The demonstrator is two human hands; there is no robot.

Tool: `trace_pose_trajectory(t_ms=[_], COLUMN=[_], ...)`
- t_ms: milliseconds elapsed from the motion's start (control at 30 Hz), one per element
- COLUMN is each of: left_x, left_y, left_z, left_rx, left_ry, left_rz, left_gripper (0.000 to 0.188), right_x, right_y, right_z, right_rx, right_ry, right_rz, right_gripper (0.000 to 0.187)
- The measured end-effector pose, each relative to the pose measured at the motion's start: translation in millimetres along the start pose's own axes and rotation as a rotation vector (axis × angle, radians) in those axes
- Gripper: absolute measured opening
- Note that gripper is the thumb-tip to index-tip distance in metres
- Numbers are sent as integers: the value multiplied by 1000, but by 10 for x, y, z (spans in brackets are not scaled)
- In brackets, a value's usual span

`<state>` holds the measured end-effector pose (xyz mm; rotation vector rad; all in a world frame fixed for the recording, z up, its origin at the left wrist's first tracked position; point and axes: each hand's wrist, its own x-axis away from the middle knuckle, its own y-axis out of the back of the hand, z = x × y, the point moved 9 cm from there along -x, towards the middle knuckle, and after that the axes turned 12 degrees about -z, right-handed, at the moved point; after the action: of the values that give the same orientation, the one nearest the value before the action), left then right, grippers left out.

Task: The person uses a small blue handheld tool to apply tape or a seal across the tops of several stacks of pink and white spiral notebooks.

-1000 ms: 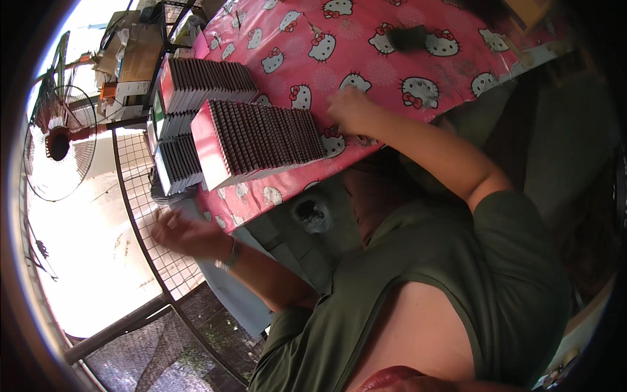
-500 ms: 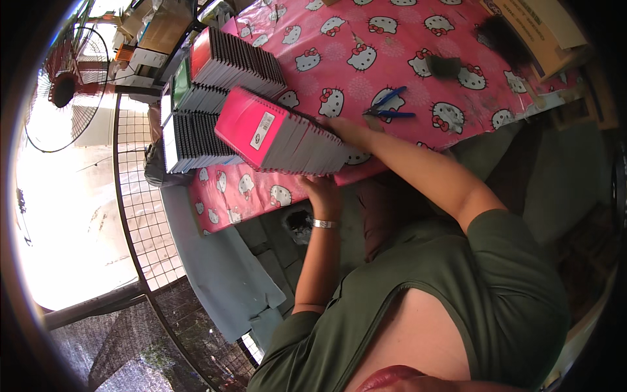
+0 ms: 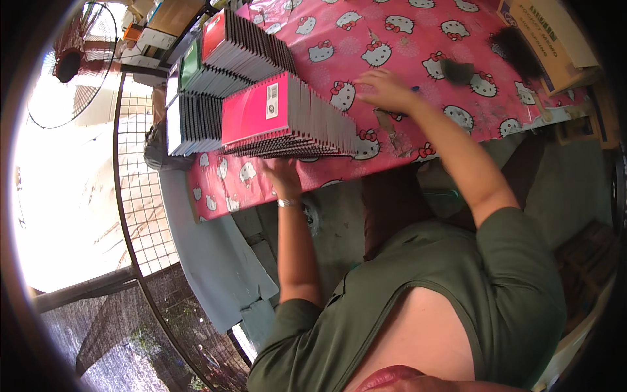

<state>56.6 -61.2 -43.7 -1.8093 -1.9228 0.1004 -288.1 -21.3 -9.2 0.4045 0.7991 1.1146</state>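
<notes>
A thick row of spiral-bound notebooks with a bright pink cover [image 3: 251, 117] rests on the table beside other notebook stacks. Its coil bindings face my body and its white pages fan out to the right. My left hand [image 3: 282, 178] is at the near lower edge of this row, thumb and fingers apart; whether it touches the row I cannot tell. Away to the right, my right hand [image 3: 386, 91] hovers over the tablecloth with spread fingers and nothing in it. It mostly covers the pliers, whose blue handle [image 3: 416, 88] peeks out beside the wrist.
Stacks of red [image 3: 214, 36], green [image 3: 191, 65] and black-coiled notebooks [image 3: 199, 124] stand at the left. A pink patterned tablecloth [image 3: 326, 85] covers the table. A cardboard box [image 3: 545, 46] and dark bristles [image 3: 516, 52] lie far right. A fan [image 3: 68, 65] stands far left.
The pink notebook row was tilted between both hands; now it is turned and set down against the other stacks. My right hand has let go and moved up and right, over the pliers.
</notes>
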Motion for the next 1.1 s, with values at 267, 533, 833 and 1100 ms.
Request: trace_pose_trajectory(t_ms=[267,533,833,1100], left_x=[96,990,1277,1291], left_y=[-37,7,-178,-592], left_z=[150,652,899,991], left_rx=[-387,-88,79,267], left_ry=[334,353,248,255], left_rz=[320,-3,-168,-190], left_gripper=[88,93,82,85], right_x=[1023,1660,1274,795], right_y=[891,-481,-617,-679], right_z=[-253,299,238,8], right_rx=[133,-1648,-1373,-1513], right_ry=[-72,-1026,-978,-1301], right_rz=[9,-170,-346,109], right_gripper=[58,29,34,38])
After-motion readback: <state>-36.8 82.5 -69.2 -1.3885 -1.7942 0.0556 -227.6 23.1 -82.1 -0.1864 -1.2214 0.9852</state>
